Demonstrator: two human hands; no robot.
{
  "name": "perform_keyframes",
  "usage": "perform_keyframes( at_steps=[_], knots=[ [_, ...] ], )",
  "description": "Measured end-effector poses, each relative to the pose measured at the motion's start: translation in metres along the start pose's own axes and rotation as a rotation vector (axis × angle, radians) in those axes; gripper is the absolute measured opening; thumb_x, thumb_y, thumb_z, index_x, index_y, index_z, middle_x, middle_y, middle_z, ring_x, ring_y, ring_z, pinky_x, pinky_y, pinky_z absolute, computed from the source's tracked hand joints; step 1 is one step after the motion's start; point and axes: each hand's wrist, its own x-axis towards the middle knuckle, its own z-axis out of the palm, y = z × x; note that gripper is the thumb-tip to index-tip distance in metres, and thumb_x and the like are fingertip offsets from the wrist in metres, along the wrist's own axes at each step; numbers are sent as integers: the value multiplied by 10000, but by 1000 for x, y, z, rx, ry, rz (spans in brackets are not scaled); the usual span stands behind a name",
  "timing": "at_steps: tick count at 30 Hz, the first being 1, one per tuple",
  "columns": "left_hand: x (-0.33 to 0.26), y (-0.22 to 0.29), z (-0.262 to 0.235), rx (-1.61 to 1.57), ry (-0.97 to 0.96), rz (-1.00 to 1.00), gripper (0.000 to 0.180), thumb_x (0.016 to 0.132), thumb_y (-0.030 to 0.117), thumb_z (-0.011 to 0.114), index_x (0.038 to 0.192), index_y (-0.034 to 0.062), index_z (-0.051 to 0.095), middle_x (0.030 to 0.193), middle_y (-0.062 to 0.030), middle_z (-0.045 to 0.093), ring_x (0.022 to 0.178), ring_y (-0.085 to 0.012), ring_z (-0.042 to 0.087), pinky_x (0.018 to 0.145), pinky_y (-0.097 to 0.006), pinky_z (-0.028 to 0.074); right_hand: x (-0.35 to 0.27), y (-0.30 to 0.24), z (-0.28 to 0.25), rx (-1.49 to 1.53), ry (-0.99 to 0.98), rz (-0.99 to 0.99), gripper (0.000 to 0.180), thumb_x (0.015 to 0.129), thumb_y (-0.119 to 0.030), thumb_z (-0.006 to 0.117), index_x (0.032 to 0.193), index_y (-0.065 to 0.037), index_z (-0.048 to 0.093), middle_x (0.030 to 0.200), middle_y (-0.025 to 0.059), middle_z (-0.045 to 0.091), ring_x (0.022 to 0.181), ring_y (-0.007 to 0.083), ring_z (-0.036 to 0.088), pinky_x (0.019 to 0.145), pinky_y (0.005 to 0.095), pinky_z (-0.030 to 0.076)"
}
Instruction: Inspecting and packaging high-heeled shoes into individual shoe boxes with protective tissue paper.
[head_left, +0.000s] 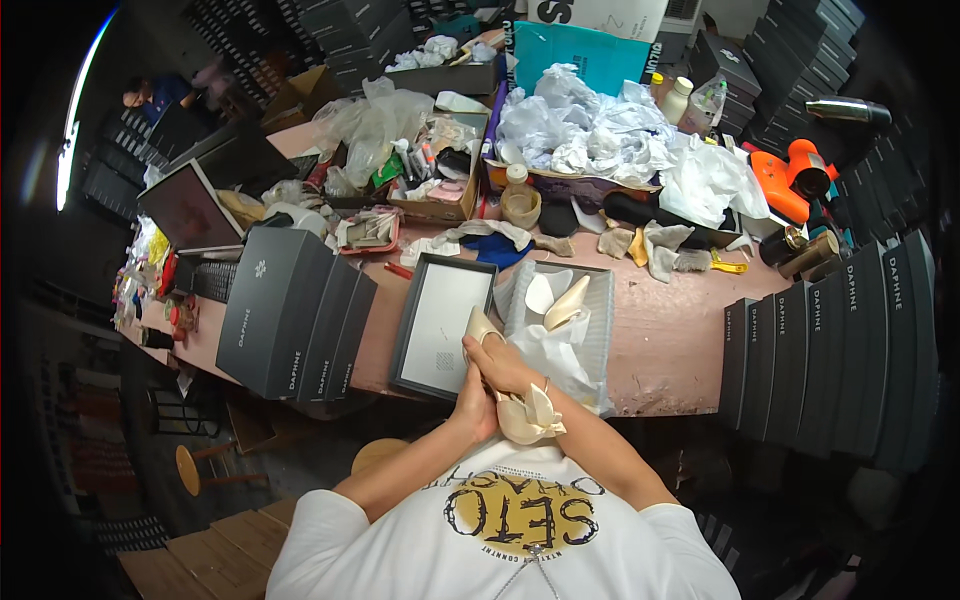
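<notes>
Cream-coloured, pointed and finished with a leaf-like bow, a shoe (528, 422) sits between the bare left hand (477, 408) and bare right hand (505, 367), its toe beside a shallow dark-grey cardboard lid (432, 325). The right fingers close together over the shoe near its toe; the left fingers are mostly hidden, so their curl cannot be told. A matching cream shoe (567, 303) lies on white tissue paper (548, 350) in an open grey box (603, 335).
</notes>
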Motion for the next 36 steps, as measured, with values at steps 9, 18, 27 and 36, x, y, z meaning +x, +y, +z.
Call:
perform_keyframes(
  at_steps=[9,18,27,36],
  knots=[
    [69,64,-11,436,-38,140,442,949,493,416,1229,153,374,933,-144,573,813,-242,616,686,-382,546,-13,29,30,-258,182,-311,660,931,-549,325,1183,39,490,1234,312,440,1183,473,380,972,535,274],
    [50,62,-9,531,23,225,345,976,399,415,1215,154,372,896,-146,561,757,-222,600,652,-368,540,-22,-9,-3,-21,-147,-222,594,947,-476,355,1111,77,500,1091,299,514,1033,419,479,883,483,332],
    [51,44,2,440,-48,192,359,978,382,414,1216,114,394,937,-136,548,836,-225,604,699,-354,538,-39,-10,-28,-362,-360,-78,679,951,-513,303,1229,89,448,1269,344,424,1233,481,342,1081,503,157],
    [41,42,-4,628,-113,146,351,984,363,402,1222,105,384,863,-118,564,759,-198,602,659,-351,544,-68,-1,-20,143,-129,-271,494,944,-408,411,1132,28,547,1038,198,552,1008,326,545,877,378,413]
  ],
)
